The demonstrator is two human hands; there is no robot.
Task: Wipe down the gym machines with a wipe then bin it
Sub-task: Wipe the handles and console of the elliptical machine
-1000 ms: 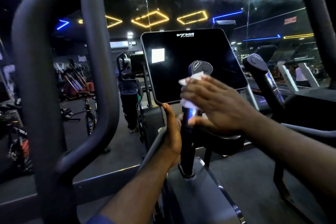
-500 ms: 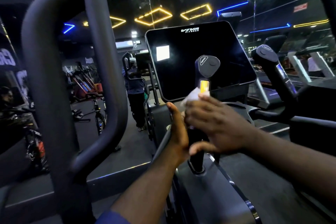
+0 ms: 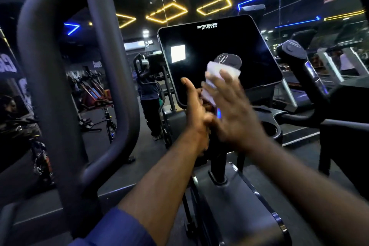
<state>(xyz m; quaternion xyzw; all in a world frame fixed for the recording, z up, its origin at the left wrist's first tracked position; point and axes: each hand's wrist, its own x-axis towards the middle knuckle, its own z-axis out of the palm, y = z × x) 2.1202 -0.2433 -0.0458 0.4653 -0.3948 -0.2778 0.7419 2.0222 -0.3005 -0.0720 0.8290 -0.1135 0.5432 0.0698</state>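
A dark cardio machine stands in front of me, with a black console screen [image 3: 219,56] and an upright inner handle [image 3: 227,60] below it. My right hand [image 3: 233,112] presses a white wipe [image 3: 217,78] around the upper part of that handle, just under its rounded cap. My left hand [image 3: 196,112] rests against the left side of the same handle, fingers straight and pointing up. The handle's middle is hidden behind both hands; its base post [image 3: 217,168] shows below them.
A thick curved moving arm [image 3: 60,86] of the machine fills the left foreground. A second inner handle [image 3: 297,56] rises at the right, with a cup holder [image 3: 269,128] between. A mirror wall behind reflects a person [image 3: 148,94], bikes and ceiling lights.
My right hand has slid the wipe up the handle from its middle to just under the cap. The left hand has moved up along the handle too.
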